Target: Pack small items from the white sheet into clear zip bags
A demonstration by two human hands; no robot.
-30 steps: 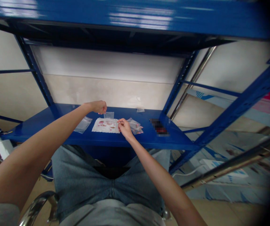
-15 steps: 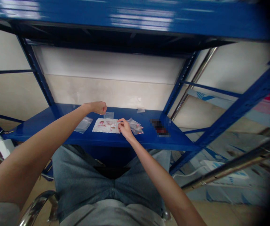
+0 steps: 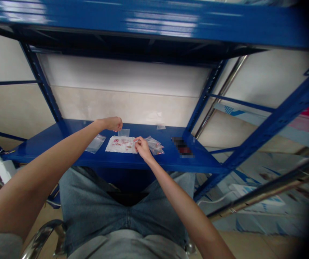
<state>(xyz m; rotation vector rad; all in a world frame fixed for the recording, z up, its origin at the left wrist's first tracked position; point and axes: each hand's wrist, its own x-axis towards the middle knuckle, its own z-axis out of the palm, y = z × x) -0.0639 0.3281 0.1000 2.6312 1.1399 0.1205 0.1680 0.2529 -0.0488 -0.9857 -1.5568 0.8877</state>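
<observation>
My left hand is closed, its fingertips at the upper left corner of a small clear plastic bag. The bag stands just behind a white sheet, which looks like paper or cloth and bears several small reddish pieces. At the sheet's right edge my right hand is curled with its fingers drawn together; anything inside them is too small to make out. Beside that hand lies a fan of clear bags with small reddish contents. Another clear bag lies left of the sheet.
All this rests on a blue metal shelf, with another blue shelf overhead. A blurred-out dark object lies to the right, and a small clear bag near the back wall. A white charger with a cable is at the left edge.
Both hands stay almost in place; the small clear bag by my left hand shifts very slightly left.
</observation>
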